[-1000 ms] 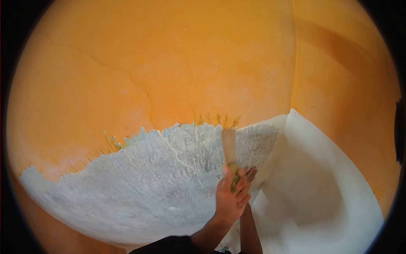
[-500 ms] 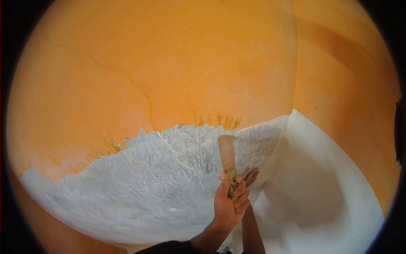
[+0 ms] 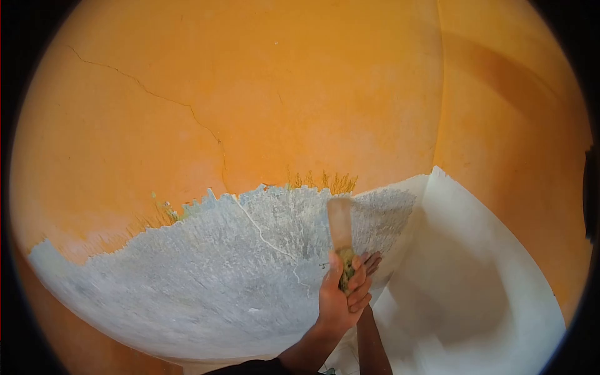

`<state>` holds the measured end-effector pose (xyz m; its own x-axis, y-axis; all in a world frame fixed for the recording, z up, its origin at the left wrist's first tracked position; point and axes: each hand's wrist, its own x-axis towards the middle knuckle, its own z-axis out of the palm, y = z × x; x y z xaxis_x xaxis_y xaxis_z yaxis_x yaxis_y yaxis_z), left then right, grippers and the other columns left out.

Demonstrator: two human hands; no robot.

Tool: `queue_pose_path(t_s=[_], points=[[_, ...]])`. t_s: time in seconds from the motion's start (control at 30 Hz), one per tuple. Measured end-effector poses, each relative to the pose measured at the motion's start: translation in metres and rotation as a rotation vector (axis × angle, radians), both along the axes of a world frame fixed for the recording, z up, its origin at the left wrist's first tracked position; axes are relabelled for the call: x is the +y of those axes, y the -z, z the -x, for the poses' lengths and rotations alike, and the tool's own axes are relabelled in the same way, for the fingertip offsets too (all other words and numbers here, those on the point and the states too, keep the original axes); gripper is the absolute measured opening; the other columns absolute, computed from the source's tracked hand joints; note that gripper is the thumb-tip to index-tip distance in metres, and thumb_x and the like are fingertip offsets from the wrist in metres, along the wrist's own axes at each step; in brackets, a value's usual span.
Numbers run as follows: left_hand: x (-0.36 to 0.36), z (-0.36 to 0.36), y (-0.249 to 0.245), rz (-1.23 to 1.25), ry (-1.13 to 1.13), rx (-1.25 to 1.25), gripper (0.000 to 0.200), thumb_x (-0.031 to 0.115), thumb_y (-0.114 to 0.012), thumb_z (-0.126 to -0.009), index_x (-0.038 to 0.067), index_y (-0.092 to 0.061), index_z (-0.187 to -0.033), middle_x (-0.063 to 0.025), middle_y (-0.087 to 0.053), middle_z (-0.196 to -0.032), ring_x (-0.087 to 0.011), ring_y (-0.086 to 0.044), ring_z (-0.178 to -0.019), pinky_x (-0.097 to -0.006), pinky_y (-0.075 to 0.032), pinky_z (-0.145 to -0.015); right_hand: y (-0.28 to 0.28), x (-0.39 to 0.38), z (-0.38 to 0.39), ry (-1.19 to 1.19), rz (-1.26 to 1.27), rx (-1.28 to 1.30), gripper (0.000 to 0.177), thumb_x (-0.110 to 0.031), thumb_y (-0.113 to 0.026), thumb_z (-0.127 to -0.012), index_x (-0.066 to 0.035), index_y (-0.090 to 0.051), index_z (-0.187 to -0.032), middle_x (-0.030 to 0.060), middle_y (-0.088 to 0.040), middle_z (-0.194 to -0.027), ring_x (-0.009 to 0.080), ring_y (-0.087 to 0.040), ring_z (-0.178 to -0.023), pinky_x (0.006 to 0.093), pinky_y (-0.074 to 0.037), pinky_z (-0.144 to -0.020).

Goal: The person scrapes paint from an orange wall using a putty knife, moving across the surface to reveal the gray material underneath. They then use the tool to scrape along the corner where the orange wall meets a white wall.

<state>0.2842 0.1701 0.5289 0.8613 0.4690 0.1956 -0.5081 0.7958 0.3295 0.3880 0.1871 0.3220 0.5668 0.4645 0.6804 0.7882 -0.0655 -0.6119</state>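
Gripped in my left hand [image 3: 337, 300] is a scraper [image 3: 340, 225], its flat blade pointing up the wall and blurred. The fist wraps the mottled greenish-brown handle, thumb on its left side. Behind it, my right hand [image 3: 374, 261] has its fingers stretched out against the wall; the left hand hides its palm. The blade lies over a grey scraped patch [image 3: 212, 269], just below the ragged edge of the orange paint [image 3: 300, 112]. Tufts of streaky orange paint [image 3: 325, 181] remain along that edge.
A wall corner [image 3: 439, 106] runs down to my right. Beyond it, the side wall has a pale lower part [image 3: 462, 275] under orange paint. A thin crack [image 3: 187, 103] crosses the orange area and continues as a white line [image 3: 262, 234] through the grey patch.
The scraper and my left hand have shifted slightly right, and the blade is more blurred. My right hand sits a little lower in view, still against the wall.
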Motion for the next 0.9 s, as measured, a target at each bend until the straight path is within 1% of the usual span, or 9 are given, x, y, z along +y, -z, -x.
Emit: queue_pose_path(t_s=[0.13, 0.23, 0.37, 0.5, 0.57, 0.67, 0.73, 0.8, 0.9], points=[[0.012, -0.003, 0.0, -0.08, -0.019, 0.019, 0.049, 0.055, -0.031, -0.097, 0.008, -0.046, -0.093, 0.0021, -0.038, -0.062, -0.0065, -0.028, -0.04, -0.0207, -0.023, -0.032, -0.002, 0.006, -0.007, -0.016, -0.016, -0.003, 0.096, -0.044, -0.054, -0.088, -0.005, 0.011, -0.146, 0.0309, 0.023, -0.147, 0.0506, 0.023, -0.134, 0.0634, 0.015, -0.102], [0.005, 0.02, 0.004, 0.027, 0.067, -0.013, 0.05, 0.056, -0.031, -0.096, 0.009, -0.046, -0.093, 0.0025, -0.037, -0.062, -0.0063, -0.027, -0.04, -0.0205, -0.023, -0.032, -0.002, 0.009, -0.006, -0.007, -0.024, -0.005, 0.095, -0.044, -0.054, -0.088, -0.005, 0.011, -0.146, 0.0309, 0.023, -0.147, 0.0507, 0.023, -0.134, 0.0634, 0.015, -0.102], [-0.011, -0.002, 0.001, 0.036, -0.077, 0.11, 0.049, 0.056, -0.031, -0.096, 0.01, -0.047, -0.093, 0.0032, -0.036, -0.061, -0.0054, -0.026, -0.04, -0.0195, -0.022, -0.033, 0.005, 0.0, -0.001, -0.015, 0.005, 0.006, 0.095, -0.043, -0.053, -0.088, -0.005, 0.011, -0.146, 0.0308, 0.023, -0.147, 0.0507, 0.023, -0.134, 0.0634, 0.015, -0.102], [0.004, 0.006, 0.006, -0.084, -0.058, 0.087, 0.049, 0.056, -0.032, -0.096, 0.01, -0.046, -0.092, 0.003, -0.036, -0.062, -0.006, -0.027, -0.041, -0.0195, -0.023, -0.034, 0.005, 0.004, 0.0, -0.012, -0.015, 0.01, 0.094, -0.043, -0.053, -0.088, -0.005, 0.011, -0.146, 0.0308, 0.023, -0.147, 0.0507, 0.023, -0.134, 0.0634, 0.015, -0.102], [0.003, -0.004, -0.009, -0.097, -0.073, 0.076, 0.049, 0.056, -0.032, -0.096, 0.009, -0.046, -0.093, 0.003, -0.037, -0.062, -0.006, -0.027, -0.041, -0.0196, -0.023, -0.034, 0.002, 0.004, 0.002, -0.014, -0.01, 0.014, 0.094, -0.043, -0.053, -0.088, -0.005, 0.011, -0.146, 0.0308, 0.023, -0.147, 0.0508, 0.023, -0.134, 0.0634, 0.015, -0.102], [-0.006, 0.019, 0.002, -0.007, -0.032, 0.0, 0.049, 0.056, -0.032, -0.096, 0.009, -0.047, -0.093, 0.0029, -0.038, -0.062, -0.0055, -0.027, -0.041, -0.0198, -0.023, -0.034, 0.003, 0.004, 0.003, -0.014, -0.009, 0.012, 0.094, -0.042, -0.053, -0.089, -0.005, 0.011, -0.146, 0.0308, 0.023, -0.147, 0.0508, 0.023, -0.134, 0.0634, 0.015, -0.102], [0.006, 0.004, 0.003, -0.033, -0.024, 0.007, 0.049, 0.055, -0.031, -0.096, 0.009, -0.047, -0.093, 0.003, -0.038, -0.062, -0.0056, -0.027, -0.04, -0.02, -0.023, -0.034, 0.004, 0.007, -0.001, -0.007, -0.026, 0.005, 0.094, -0.042, -0.053, -0.089, -0.005, 0.011, -0.146, 0.0307, 0.023, -0.147, 0.0508, 0.023, -0.134, 0.0634, 0.015, -0.102], [0.01, 0.0, -0.014, -0.053, -0.008, -0.006, 0.049, 0.055, -0.032, -0.096, 0.009, -0.046, -0.092, 0.0031, -0.037, -0.062, -0.0062, -0.028, -0.04, -0.0201, -0.023, -0.034, 0.002, 0.008, 0.0, -0.015, -0.022, 0.013, 0.093, -0.042, -0.053, -0.089, -0.005, 0.011, -0.147, 0.0307, 0.023, -0.147, 0.0508, 0.023, -0.134, 0.0634, 0.015, -0.102], [0.001, 0.019, 0.007, 0.05, 0.008, -0.012, 0.048, 0.055, -0.032, -0.096, 0.009, -0.046, -0.092, 0.003, -0.036, -0.062, -0.0062, -0.028, -0.041, -0.0201, -0.023, -0.034, 0.005, 0.004, 0.002, -0.015, -0.006, 0.006, 0.093, -0.042, -0.053, -0.089, -0.005, 0.011, -0.147, 0.0307, 0.023, -0.147, 0.0508, 0.023, -0.134, 0.0634, 0.015, -0.102]])
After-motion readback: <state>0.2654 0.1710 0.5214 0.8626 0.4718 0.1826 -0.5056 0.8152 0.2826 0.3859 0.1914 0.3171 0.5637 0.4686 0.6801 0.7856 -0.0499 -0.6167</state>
